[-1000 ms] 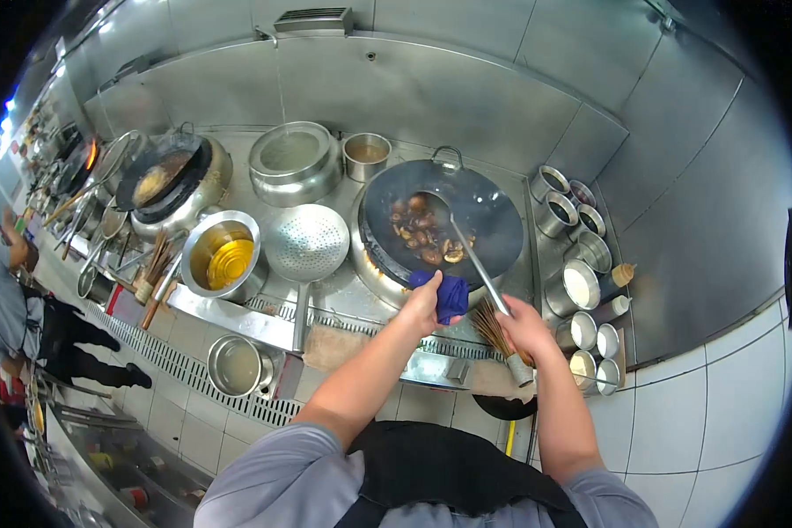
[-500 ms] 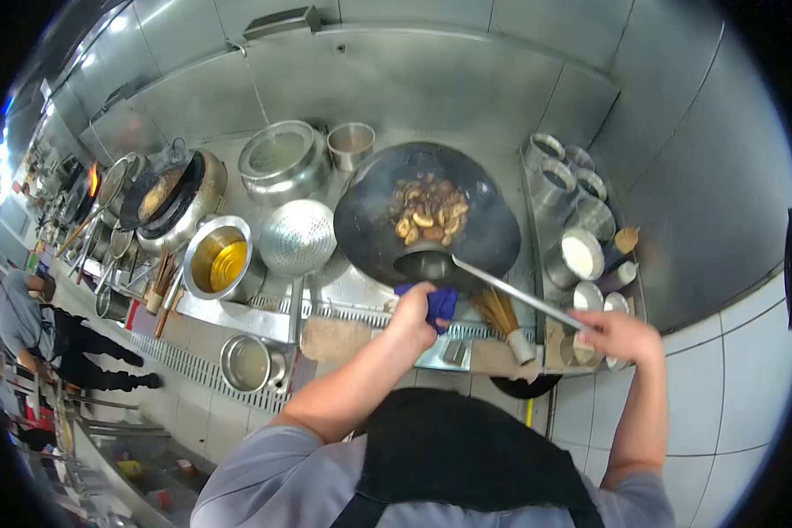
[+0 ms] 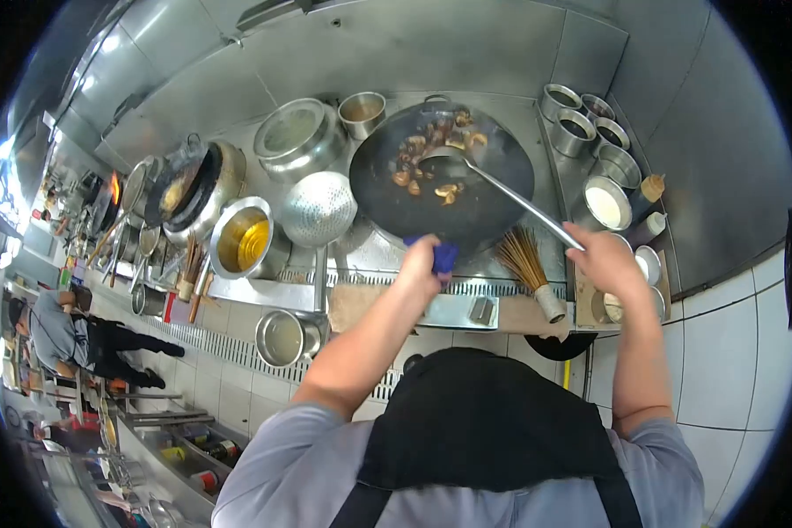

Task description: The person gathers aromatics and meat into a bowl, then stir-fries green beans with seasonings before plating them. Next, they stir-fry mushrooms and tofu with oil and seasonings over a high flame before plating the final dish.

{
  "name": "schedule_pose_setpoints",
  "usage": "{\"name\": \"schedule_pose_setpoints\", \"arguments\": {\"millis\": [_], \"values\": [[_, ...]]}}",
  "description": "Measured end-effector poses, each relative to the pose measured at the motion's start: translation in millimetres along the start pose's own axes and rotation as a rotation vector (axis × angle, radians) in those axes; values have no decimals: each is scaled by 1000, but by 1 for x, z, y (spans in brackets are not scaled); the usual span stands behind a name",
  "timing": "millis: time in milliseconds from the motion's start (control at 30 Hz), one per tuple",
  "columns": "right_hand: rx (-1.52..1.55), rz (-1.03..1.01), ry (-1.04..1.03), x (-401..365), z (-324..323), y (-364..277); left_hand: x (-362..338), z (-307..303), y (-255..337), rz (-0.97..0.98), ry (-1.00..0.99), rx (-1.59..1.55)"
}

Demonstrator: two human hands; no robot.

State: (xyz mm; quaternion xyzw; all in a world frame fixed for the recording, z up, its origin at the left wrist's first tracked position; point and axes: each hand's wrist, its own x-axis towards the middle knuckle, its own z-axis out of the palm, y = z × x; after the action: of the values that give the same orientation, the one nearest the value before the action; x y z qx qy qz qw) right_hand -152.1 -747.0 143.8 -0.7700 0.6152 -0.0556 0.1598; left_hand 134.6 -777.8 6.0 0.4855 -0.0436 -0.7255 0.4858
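A large black wok (image 3: 488,207) sits in front of me, its near side tipped toward me. Brown, mushroom-like slices (image 3: 412,158) are scattered over its far half, a few lying nearer the middle. My left hand (image 3: 421,264) is closed round a blue-purple cloth (image 3: 444,257) at the wok's near rim; the rim under the cloth is hidden. In my right hand (image 3: 609,264) is the long handle of a metal ladle (image 3: 521,201). The ladle's bowl is inside the wok, among the slices.
Left of the wok are a perforated skimmer (image 3: 319,209), a pot of yellow oil (image 3: 253,246) and a lidded pot (image 3: 299,136). Seasoning containers (image 3: 605,204) line the right side. A bamboo brush (image 3: 530,264) lies by the near edge. Another person (image 3: 70,330) stands far left.
The slices have spread from one heap toward the wok's far side. The ladle's bowl has moved away from me, from the near rim to the slices. My view has shifted somewhat.
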Motion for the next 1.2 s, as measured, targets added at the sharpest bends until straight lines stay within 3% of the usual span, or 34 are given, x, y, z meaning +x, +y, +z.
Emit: {"name": "schedule_pose_setpoints", "arguments": {"millis": [100, 200, 267, 367, 500, 667, 800, 867, 933, 1033, 1133, 1200], "values": [[32, -81, -75, 0, -30, 3, 1, 14, 24, -75, -126, -54], [97, 49, -237, 11, -21, -4, 18, 13, 36, -81, -143, 1], [12, 46, -121, 23, -1, -21, 35, -1, 24, -76, -165, -9], [-196, 76, 40, 32, 39, -33, 22, -26, -7, -13, -31, 90], [-197, 113, 64, 16, 26, -45, -2, -27, -13, -72, 20, 167], [108, 30, -111, -20, -18, -34, 18, -4, 24, -49, -57, -11], [10, 149, -251, -8, -27, -52, 3, 12, 46, -106, -134, -17], [-32, -12, -84, 16, 13, -30, 21, -3, 41, -100, -144, 19], [-122, 76, -19, 24, 37, -53, 24, -20, 27, -30, -127, 59], [-225, 160, 72, 19, 43, -73, 32, -55, -5, -93, -80, 153], [-223, 196, 111, 5, 27, -77, 16, -32, 14, -2, -49, 155], [-73, 111, 111, -10, 26, -65, 22, -23, 33, 0, -75, 144]]}}
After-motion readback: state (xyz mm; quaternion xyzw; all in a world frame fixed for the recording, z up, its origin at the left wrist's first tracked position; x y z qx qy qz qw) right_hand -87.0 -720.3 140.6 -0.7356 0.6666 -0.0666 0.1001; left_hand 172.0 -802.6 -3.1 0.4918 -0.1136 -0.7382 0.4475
